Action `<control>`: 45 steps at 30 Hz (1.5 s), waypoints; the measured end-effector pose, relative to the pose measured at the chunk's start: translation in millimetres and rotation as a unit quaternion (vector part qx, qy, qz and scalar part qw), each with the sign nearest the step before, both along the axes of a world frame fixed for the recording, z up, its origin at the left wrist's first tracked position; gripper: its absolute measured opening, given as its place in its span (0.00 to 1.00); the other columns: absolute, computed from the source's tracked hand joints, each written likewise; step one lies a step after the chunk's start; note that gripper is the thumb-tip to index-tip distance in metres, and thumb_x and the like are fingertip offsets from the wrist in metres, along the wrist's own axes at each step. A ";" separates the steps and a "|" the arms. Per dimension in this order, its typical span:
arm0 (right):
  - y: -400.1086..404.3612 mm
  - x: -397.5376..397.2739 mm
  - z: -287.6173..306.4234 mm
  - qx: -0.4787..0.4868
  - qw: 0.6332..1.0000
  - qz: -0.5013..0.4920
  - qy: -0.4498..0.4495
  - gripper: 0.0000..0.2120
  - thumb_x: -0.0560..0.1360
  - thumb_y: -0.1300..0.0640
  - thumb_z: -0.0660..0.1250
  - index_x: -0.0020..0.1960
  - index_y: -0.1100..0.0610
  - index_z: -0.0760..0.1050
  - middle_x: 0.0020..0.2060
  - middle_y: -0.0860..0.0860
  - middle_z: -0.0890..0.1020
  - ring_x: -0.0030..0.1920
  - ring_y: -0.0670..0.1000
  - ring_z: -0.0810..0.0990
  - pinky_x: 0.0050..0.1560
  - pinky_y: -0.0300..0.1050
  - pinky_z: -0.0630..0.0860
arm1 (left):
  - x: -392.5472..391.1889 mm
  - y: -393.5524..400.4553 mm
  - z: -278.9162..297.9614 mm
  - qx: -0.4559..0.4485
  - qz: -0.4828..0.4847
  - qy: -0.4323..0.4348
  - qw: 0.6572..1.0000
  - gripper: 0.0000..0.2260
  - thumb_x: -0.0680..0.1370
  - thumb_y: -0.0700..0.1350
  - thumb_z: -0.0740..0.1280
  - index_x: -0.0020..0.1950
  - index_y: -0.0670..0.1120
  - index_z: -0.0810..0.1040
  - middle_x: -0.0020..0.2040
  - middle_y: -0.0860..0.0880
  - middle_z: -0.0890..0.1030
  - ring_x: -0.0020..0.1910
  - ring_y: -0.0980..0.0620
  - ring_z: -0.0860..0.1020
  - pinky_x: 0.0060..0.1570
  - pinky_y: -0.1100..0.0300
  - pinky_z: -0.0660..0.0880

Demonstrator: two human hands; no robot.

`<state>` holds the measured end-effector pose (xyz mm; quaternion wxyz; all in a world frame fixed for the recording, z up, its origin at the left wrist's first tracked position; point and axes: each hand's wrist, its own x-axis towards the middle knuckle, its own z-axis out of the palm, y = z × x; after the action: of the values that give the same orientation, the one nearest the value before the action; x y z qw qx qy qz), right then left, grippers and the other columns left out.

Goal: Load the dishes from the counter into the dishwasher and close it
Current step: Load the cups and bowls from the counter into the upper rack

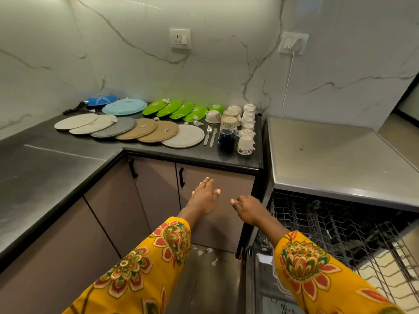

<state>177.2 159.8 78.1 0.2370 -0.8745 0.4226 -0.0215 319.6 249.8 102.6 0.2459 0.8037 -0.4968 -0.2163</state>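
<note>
— Fingers on the left hand (204, 198) are stretched out and hold nothing; those on the right hand (247, 209) hang loosely curled, also bare.

— And the dishes?

— All on the desk (68, 159): plates (183, 135) in a fanned row, cups (246, 123) by the edge. The dishwasher (340, 223) stands open, racks bare.

— I'd start with the nearest plate, lifted by its rim.

No readable text, labels, brands or numbers on any dish or surface.
</note>
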 end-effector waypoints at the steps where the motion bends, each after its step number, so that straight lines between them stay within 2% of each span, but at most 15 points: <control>1: -11.2 5.8 -0.7 0.001 1.000 -0.003 -0.003 0.22 0.80 0.43 0.51 0.53 0.60 0.73 0.52 0.58 0.77 0.50 0.57 0.76 0.46 0.46 0.69 | 6.0 -10.8 0.3 0.000 0.000 -0.001 1.000 0.25 0.83 0.50 0.53 0.77 0.43 0.52 0.78 0.45 0.50 0.77 0.48 0.49 0.75 0.47 0.50; 5: -56.7 25.5 -1.7 0.010 1.000 -0.021 -0.017 0.21 0.80 0.44 0.52 0.52 0.60 0.73 0.53 0.59 0.77 0.51 0.57 0.75 0.45 0.44 0.66 | 27.2 -56.5 0.8 0.005 -0.003 0.000 1.000 0.25 0.83 0.51 0.53 0.77 0.43 0.52 0.78 0.46 0.50 0.77 0.48 0.49 0.75 0.48 0.50; 7: -77.5 31.0 -2.0 0.012 0.999 -0.034 -0.030 0.20 0.80 0.44 0.53 0.53 0.60 0.74 0.55 0.58 0.77 0.53 0.57 0.76 0.47 0.45 0.69 | 34.1 -78.8 0.5 0.008 -0.007 0.005 1.000 0.25 0.83 0.51 0.53 0.77 0.43 0.52 0.78 0.46 0.51 0.77 0.49 0.49 0.75 0.49 0.49; 12: -123.6 38.9 1.1 0.019 0.993 -0.083 -0.084 0.22 0.80 0.45 0.56 0.64 0.59 0.71 0.60 0.58 0.75 0.59 0.56 0.75 0.57 0.48 0.72 | 44.2 -126.3 -2.9 -0.001 -0.001 0.046 0.999 0.26 0.82 0.51 0.55 0.77 0.42 0.52 0.78 0.44 0.53 0.77 0.47 0.51 0.74 0.54 0.51; 18: -157.4 47.3 10.5 0.026 0.981 -0.136 -0.136 0.24 0.79 0.46 0.59 0.68 0.60 0.68 0.64 0.59 0.72 0.63 0.57 0.72 0.59 0.47 0.69 | 51.1 -170.6 -7.3 -0.020 0.015 0.079 0.997 0.24 0.82 0.49 0.57 0.76 0.43 0.57 0.76 0.43 0.60 0.75 0.46 0.58 0.71 0.54 0.57; 22: -173.5 56.1 15.5 0.048 0.975 -0.160 -0.146 0.28 0.78 0.45 0.60 0.72 0.59 0.63 0.68 0.59 0.69 0.67 0.57 0.69 0.65 0.48 0.67 | 54.7 -199.5 -6.0 -0.023 0.011 0.094 0.995 0.25 0.82 0.50 0.57 0.76 0.43 0.57 0.76 0.43 0.60 0.75 0.46 0.59 0.72 0.53 0.57; 29: -202.8 76.4 22.0 0.065 0.965 -0.192 -0.168 0.28 0.77 0.48 0.64 0.72 0.58 0.62 0.67 0.58 0.69 0.67 0.56 0.69 0.63 0.45 0.67 | 71.2 -249.1 -8.2 -0.016 -0.011 0.130 0.991 0.25 0.82 0.49 0.57 0.77 0.43 0.55 0.76 0.43 0.60 0.75 0.46 0.59 0.72 0.52 0.58; 37: -232.9 107.3 19.9 0.107 0.946 -0.246 -0.180 0.40 0.74 0.48 0.68 0.77 0.57 0.48 0.74 0.56 0.60 0.73 0.56 0.60 0.71 0.49 0.60 | 92.7 -295.0 -6.9 -0.003 -0.070 0.164 0.984 0.24 0.82 0.49 0.56 0.76 0.43 0.56 0.75 0.44 0.62 0.74 0.46 0.62 0.72 0.53 0.58; 43: -231.5 121.5 18.1 0.113 0.935 -0.265 -0.207 0.36 0.76 0.53 0.66 0.77 0.55 0.50 0.74 0.54 0.61 0.73 0.55 0.62 0.71 0.49 0.61 | 92.5 -301.4 -16.9 -0.058 -0.117 0.208 0.969 0.19 0.82 0.45 0.56 0.74 0.45 0.62 0.71 0.46 0.69 0.70 0.47 0.67 0.64 0.61 0.62; 45: -229.1 122.6 18.4 0.114 0.927 -0.280 -0.220 0.35 0.77 0.53 0.66 0.77 0.54 0.51 0.74 0.53 0.62 0.73 0.54 0.62 0.70 0.49 0.61 | 94.0 -304.0 -21.8 -0.074 -0.121 0.205 0.968 0.19 0.82 0.44 0.57 0.73 0.44 0.64 0.70 0.45 0.70 0.69 0.47 0.68 0.64 0.60 0.62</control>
<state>299.8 -69.4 96.5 0.4069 -0.6606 0.5871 -0.2308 413.6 -54.3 80.8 0.3732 0.6559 -0.5435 -0.3675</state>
